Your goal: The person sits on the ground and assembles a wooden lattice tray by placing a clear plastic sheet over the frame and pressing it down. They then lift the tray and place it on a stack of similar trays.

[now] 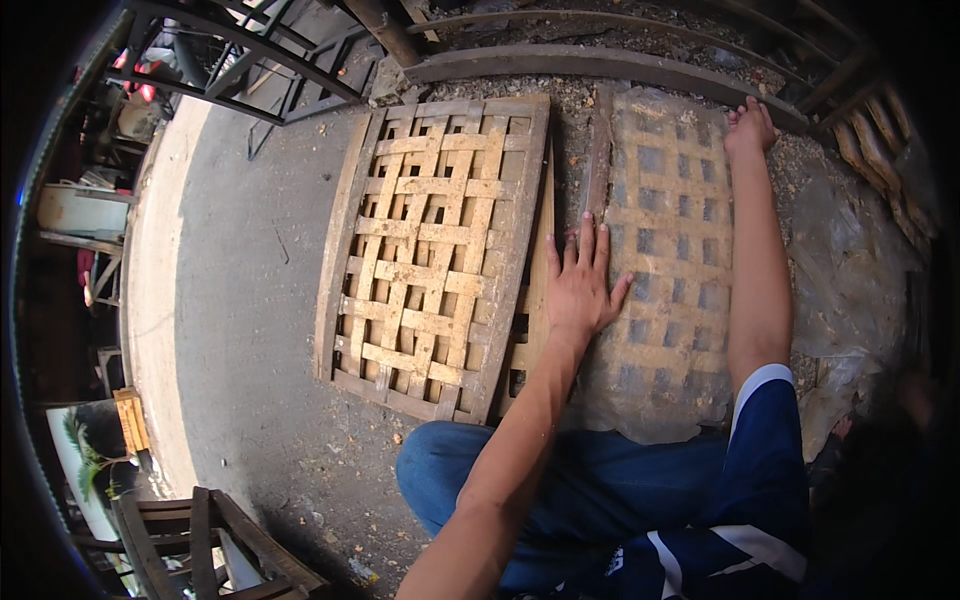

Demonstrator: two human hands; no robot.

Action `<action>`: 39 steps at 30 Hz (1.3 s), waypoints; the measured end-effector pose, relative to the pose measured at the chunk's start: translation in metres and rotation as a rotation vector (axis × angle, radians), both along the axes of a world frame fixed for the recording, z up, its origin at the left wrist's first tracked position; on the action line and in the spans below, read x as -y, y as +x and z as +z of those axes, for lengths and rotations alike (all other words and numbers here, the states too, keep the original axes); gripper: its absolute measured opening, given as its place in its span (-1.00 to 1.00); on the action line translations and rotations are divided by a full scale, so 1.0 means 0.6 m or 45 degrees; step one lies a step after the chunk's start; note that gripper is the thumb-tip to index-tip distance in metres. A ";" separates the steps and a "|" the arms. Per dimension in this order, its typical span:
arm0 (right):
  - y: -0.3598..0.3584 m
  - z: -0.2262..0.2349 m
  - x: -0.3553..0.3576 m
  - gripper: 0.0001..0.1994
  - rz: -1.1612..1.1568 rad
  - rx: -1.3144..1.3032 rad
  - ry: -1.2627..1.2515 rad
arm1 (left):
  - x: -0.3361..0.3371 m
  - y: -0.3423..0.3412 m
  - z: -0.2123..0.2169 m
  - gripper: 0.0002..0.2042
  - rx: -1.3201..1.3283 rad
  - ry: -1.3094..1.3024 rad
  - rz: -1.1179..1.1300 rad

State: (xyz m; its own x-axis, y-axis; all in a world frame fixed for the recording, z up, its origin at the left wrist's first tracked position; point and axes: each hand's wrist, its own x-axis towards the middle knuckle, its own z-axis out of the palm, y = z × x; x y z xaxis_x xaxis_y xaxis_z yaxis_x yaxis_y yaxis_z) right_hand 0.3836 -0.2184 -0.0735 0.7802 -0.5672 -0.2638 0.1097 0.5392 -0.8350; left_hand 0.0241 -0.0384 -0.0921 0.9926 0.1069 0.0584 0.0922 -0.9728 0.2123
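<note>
A woven lattice panel (pixel 683 290) lies in front of me under a cloudy clear plastic sheet (pixel 640 415), its wooden frame showing along the left. My left hand (pixel 582 285) rests on the sheet near that left edge, fingers spread and holding nothing. At the far right corner, my right hand (pixel 752 128) has its fingers curled closed on the sheet's edge; the fingertips are partly hidden. Just left lies another woven lattice panel (pixel 425 250) in a wooden frame, bare of plastic, with a further frame showing beneath its right side.
A wooden rail (pixel 600 65) crosses the far side. Dark metal frames (pixel 235 60) stand at the far left, a slatted wooden piece (pixel 200 540) at the near left. Crumpled plastic (pixel 850 300) covers the ground to the right. Grey concrete floor (pixel 250 280) stretches leftward.
</note>
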 end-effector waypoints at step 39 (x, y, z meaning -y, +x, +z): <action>-0.445 0.056 0.279 -0.64 1.045 -0.119 -2.001 | 0.013 -0.061 0.179 -0.61 0.176 -0.173 -0.193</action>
State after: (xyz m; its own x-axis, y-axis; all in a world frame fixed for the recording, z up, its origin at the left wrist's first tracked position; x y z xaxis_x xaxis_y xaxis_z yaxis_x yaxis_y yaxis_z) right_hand 0.1166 -0.3858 -0.0400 0.9818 0.1865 0.0361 0.1748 -0.8127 -0.5559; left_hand -0.0122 -0.0464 0.0154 0.9815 -0.0270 0.1897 -0.0919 -0.9351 0.3424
